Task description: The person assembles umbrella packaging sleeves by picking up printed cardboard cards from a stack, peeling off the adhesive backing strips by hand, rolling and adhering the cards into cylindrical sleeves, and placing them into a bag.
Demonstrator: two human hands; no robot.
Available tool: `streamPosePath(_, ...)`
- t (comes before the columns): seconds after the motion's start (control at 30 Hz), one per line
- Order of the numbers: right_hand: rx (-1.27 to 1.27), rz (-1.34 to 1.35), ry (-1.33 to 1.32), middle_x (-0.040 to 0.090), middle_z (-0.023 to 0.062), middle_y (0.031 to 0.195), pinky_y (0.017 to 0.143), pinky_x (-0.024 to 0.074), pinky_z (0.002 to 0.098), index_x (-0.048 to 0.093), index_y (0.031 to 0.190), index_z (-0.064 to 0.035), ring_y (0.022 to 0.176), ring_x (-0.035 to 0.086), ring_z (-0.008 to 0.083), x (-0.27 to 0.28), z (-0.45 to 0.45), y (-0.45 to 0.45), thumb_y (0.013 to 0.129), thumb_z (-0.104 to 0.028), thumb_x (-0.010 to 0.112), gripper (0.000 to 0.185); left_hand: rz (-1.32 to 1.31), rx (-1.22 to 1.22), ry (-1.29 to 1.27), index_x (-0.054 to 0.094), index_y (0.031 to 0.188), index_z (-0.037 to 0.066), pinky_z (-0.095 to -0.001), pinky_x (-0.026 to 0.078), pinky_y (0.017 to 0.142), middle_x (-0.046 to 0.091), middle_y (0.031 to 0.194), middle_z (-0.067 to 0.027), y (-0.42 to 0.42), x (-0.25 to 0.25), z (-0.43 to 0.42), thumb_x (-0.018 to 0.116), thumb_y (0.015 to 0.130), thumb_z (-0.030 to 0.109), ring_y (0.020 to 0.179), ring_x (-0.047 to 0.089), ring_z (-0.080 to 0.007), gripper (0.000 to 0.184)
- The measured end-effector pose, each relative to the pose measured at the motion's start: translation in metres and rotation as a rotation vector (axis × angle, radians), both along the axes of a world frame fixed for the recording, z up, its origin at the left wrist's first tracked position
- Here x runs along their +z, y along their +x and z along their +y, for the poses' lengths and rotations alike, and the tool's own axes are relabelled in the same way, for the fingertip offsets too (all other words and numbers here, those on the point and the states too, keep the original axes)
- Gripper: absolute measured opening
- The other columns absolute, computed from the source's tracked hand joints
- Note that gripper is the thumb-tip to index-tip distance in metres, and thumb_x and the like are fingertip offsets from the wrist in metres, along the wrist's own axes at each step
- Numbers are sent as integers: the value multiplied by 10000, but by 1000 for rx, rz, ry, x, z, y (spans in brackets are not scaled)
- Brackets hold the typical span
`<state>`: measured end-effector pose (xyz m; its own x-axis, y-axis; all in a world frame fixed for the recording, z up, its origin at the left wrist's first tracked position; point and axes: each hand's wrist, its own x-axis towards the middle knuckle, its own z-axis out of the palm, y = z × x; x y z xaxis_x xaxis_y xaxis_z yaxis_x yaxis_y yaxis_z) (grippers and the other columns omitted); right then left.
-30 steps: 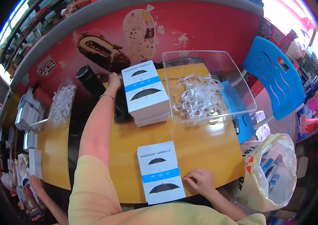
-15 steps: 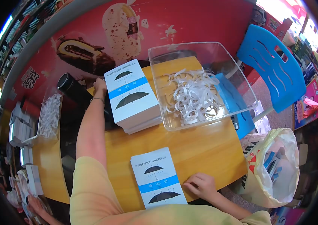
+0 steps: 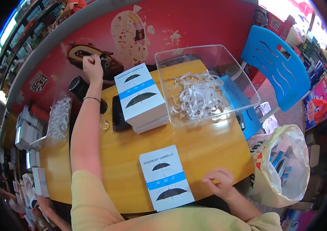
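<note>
My left hand (image 3: pixel 93 68) is raised above the table's far left side, near a black cylinder (image 3: pixel 79 87); its fingers are closed, and what they may pinch is too small to name. Beyond my forearm stands a tall stack of white "Windproof Umbrella" cards (image 3: pixel 142 101), with a black wallet-like item (image 3: pixel 120 114) against its left side. A shorter stack of the same cards (image 3: pixel 166 179) lies near the front edge. My right hand (image 3: pixel 220 182) hovers to its right, fingers curled together and slightly blurred, touching no card.
A clear bin (image 3: pixel 171 120) holding curled white paper strips stands at the back right. Beyond are a blue chair (image 3: pixel 277 65) and an open plastic bag (image 3: pixel 261 169). At the left are another strip-filled bin (image 3: pixel 47 133) and a person's hand (image 3: pixel 43 204).
My left hand has risen from beside the tall stack, exposing more of the black item. My right hand has moved away from the short stack, off the tabletop. The view has shifted slightly.
</note>
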<state>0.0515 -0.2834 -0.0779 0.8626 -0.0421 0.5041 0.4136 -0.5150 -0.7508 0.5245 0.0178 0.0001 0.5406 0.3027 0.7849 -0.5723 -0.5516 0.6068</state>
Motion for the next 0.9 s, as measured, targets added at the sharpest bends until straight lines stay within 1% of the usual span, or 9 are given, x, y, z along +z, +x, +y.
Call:
streamPosePath(0.13, -34, -313, -166, 588, 134, 1047, 804, 466, 399, 540, 1086, -49, 983, 554, 315, 80, 10, 57, 654, -247, 819, 552, -134, -552, 48, 333, 708, 34, -240, 418, 643, 576, 764, -58, -90, 84, -66, 598, 859, 47, 696, 478, -102, 305)
streamPosePath(0.27, -271, -500, -201, 430, 211, 1311, 1002, 346, 438, 394, 1316, -17, 1231, 410, 350, 148, 13, 113, 599, -367, 843, 916, 79, -967, 15, 344, 719, 51, -187, 396, 607, 593, 809, -60, -203, 125, -137, 596, 863, 33, 707, 467, -36, 290)
streamPosePath(0.4, -104, -516, 60, 470, 175, 1289, 908, 431, 363, 381, 1338, -29, 1124, 516, 296, 177, -3, 129, 556, -280, 869, 956, 218, -1287, 56, 373, 763, 63, -189, 350, 559, 427, 719, 22, -282, 130, -180, 598, 863, 40, 656, 381, -33, 248)
streamPosePath(0.53, -57, -429, -71, 549, 148, 1147, 800, 503, 370, 453, 1287, -113, 996, 591, 297, 184, -17, 129, 552, -114, 819, 821, 371, -1448, 27, 350, 770, 67, -198, 328, 574, 340, 742, 11, -289, 131, -190, 613, 853, 54, 667, 319, -63, 275)
streamPosePath(0.57, -39, -475, -52, 596, 124, 1019, 740, 517, 336, 511, 1206, -116, 870, 627, 247, 186, -20, 135, 580, -82, 783, 684, 323, -1375, 172, 449, 865, 47, -263, 399, 714, 463, 873, -55, -284, 128, -188, 645, 812, 53, 789, 450, -129, 204)
streamPosePath(0.63, -74, -480, -71, 606, 108, 956, 716, 520, 319, 535, 1163, -103, 797, 628, 217, 189, -33, 145, 592, -72, 768, 618, -75, -981, 521, 507, 1008, 64, -333, 376, 853, 479, 1070, -121, -281, 132, -186, 674, 780, 74, 997, 457, -207, 282)
streamPosePath(0.7, -248, -676, -178, 612, 80, 856, 666, 518, 287, 566, 1098, -97, 686, 614, 165, 195, -55, 163, 616, -74, 751, 517, -282, -618, 764, 525, 1248, 141, -437, 262, 1042, 361, 1384, -182, -276, 141, -175, 713, 737, 128, 1310, 295, -297, 545)
streamPosePath(0.77, -413, -558, 8, 639, 38, 941, 735, 496, 245, 567, 1126, -83, 803, 600, 104, 199, -89, 175, 703, -130, 754, 465, -433, -497, 659, 549, 1235, 123, -425, 287, 1044, 398, 1360, -130, -246, 140, -151, 699, 776, 152, 1299, 312, -273, 483)
streamPosePath(0.9, -672, -576, 313, 612, 111, 958, 702, 500, 290, 522, 1126, 1, 806, 593, 176, 167, -203, 259, 686, -233, 786, 565, 1, -497, 96, 508, 1211, 5, -312, 374, 985, 502, 1223, -85, -191, 97, -65, 487, 942, 102, 1151, 469, -164, 287)
